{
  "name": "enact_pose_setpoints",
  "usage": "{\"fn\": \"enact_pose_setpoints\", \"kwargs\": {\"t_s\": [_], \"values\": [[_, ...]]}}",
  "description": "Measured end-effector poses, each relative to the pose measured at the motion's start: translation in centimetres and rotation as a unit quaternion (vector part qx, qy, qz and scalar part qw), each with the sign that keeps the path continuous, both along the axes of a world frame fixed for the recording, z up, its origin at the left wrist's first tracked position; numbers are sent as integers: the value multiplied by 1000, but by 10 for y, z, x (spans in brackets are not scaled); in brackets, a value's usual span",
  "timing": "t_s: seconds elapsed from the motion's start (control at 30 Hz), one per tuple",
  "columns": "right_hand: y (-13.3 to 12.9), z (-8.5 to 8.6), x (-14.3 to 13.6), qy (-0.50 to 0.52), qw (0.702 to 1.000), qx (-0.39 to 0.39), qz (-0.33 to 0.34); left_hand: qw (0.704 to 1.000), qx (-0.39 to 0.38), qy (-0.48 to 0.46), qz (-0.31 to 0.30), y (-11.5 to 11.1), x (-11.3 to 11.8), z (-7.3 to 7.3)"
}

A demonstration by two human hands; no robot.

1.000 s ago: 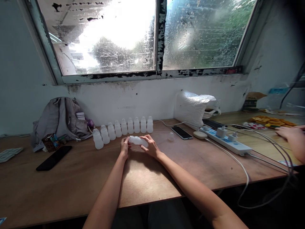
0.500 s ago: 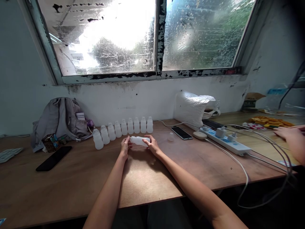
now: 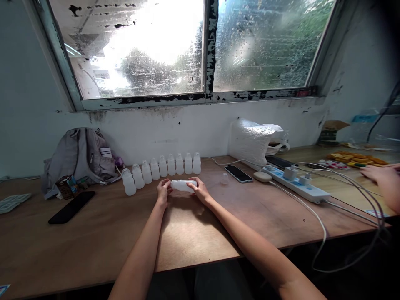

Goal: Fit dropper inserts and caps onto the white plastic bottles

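Note:
A white translucent plastic bottle (image 3: 181, 185) lies on its side in the air just over the table, held between both hands. My right hand (image 3: 200, 190) is closed round its right end, thumb along the top. The fingers of my left hand (image 3: 163, 192) pinch the narrower left end; whether a small part sits between them is hidden. Behind stands a curved row of several similar white bottles (image 3: 163, 166), upright with clear tops. To the right of my hands a small translucent cap (image 3: 224, 178) rests on the table (image 3: 193, 246).
A phone (image 3: 238, 173), a round beige pad (image 3: 262, 177) and a power strip (image 3: 296, 185) with trailing cables lie to the right. At left are a grey backpack (image 3: 78, 154), a small box (image 3: 66, 187) and a black phone (image 3: 71, 208). Another person's hand (image 3: 373, 173) is at far right.
My left hand's fingers have shifted very slightly at the bottle's left end. The bottle and my right hand stay in place.

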State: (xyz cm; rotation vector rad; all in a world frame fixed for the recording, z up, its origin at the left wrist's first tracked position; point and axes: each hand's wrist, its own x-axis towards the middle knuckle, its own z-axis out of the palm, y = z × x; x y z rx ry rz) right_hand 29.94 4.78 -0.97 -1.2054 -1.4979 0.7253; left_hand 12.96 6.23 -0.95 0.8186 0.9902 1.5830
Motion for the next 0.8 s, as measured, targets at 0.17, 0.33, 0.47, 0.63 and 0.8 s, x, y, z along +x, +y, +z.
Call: {"fn": "enact_pose_setpoints", "kwargs": {"t_s": [0.17,0.33,0.47,0.63,0.8], "values": [[-1,0,-1,5,1000,0,7,1000,25,-15,2,1,1,1],[-3,2,-2,24,1000,2,2,999,6,-18,28,4,1,-2],[-4,4,-3,43,999,5,-4,1000,0,-7,15,3,2,-3],[-1,3,-3,89,994,-63,1,997,69,-17,-15,-4,5,5],[-2,5,-4,108,991,-78,13,998,38,-32,-33,-6,9,8]]}}
